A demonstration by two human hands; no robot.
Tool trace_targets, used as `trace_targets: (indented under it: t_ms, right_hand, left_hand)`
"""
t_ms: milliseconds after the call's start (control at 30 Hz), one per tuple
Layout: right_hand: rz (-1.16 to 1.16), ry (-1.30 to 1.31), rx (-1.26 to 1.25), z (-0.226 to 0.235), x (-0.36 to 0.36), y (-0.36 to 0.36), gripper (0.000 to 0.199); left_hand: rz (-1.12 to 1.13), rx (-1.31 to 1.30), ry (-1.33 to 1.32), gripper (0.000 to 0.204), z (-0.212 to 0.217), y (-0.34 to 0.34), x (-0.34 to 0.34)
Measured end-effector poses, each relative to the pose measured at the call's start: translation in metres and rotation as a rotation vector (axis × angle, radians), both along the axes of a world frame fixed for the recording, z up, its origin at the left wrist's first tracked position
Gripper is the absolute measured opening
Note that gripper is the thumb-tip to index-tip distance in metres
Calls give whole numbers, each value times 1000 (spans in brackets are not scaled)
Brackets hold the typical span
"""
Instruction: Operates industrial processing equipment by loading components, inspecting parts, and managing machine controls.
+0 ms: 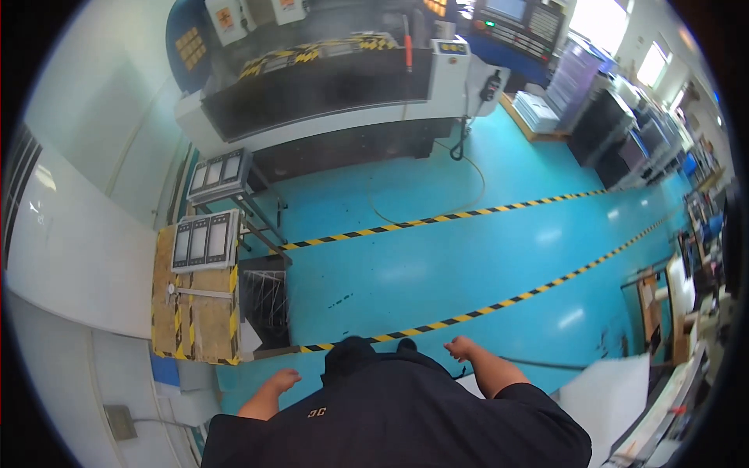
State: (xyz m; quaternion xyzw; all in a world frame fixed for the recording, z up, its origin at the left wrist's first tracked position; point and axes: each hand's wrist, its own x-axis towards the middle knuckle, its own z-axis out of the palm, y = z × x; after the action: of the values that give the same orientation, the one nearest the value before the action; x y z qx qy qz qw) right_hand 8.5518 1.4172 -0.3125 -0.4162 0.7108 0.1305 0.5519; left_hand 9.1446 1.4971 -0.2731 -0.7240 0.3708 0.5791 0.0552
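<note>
Both of my hands are held out low at my sides, above the blue floor. My left hand (285,380) is near the front of a wooden workbench (207,324) edged in yellow and black tape, touching nothing. Its fingers are loosely bent and apart, with nothing visible in them. On the other side, my right hand (461,349) hangs over the floor, also loosely bent and without a visible object. On the bench lie a caliper (204,292) and a pale panel with dark-framed windows (204,241).
A large machine (320,97) spans the far side, with a control panel (519,27) at its right. A similar framed panel (218,175) rests on a stand beside it. Striped floor tape (468,316) crosses the floor. A thin hose (481,195) loops there. White sheets (535,111) sit on a pallet.
</note>
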Motion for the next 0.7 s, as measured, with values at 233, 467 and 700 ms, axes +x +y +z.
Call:
trace_targets:
  t_ms: [233, 467, 700]
  right_hand:
    - [49, 85, -131, 47, -19, -239, 39]
    - [297, 261, -690, 55, 26, -495, 43]
    - [-15, 153, -954, 175, 7, -863, 60]
  left_hand:
    - [-296, -99, 244, 28, -91, -99, 1]
    - [-256, -315, 70, 36, -68, -354, 46]
    - [548, -511, 45, 40, 63, -579, 84]
